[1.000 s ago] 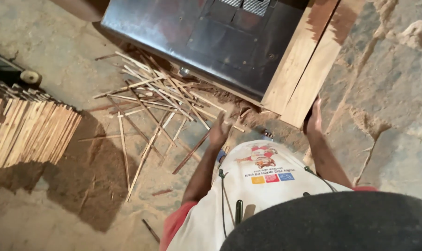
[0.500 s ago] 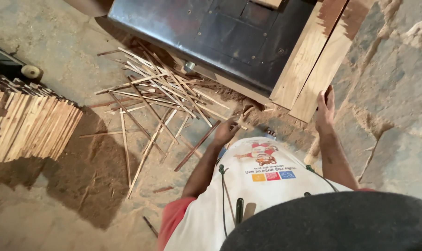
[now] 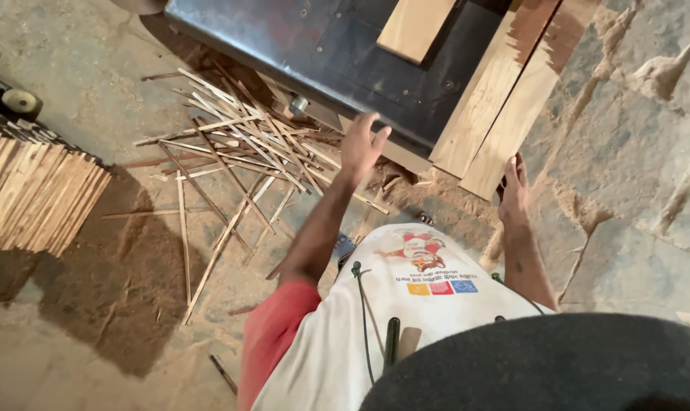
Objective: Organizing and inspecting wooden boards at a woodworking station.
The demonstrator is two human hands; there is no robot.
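Our left hand is raised over the scatter of thin wood offcuts, fingers spread and holding nothing, close to the near edge of the dark metal machine bed. Our right hand hangs low with fingers loosely together, also empty, its tips just at the lower end of the two leaning wooden planks. The two hands are well apart.

As we judge it, much cutting looks done: a neat stack of cut slats lies at the left edge of the floor, and sawdust spreads across the concrete floor. The offcuts are not yet gathered, a short board rests on the machine bed, and the planks look uncut.

On our white apron we see a printed patch near its top edge: a small red figure above a row of little squares, yellow, red and blue. A stone wall rises at the right.
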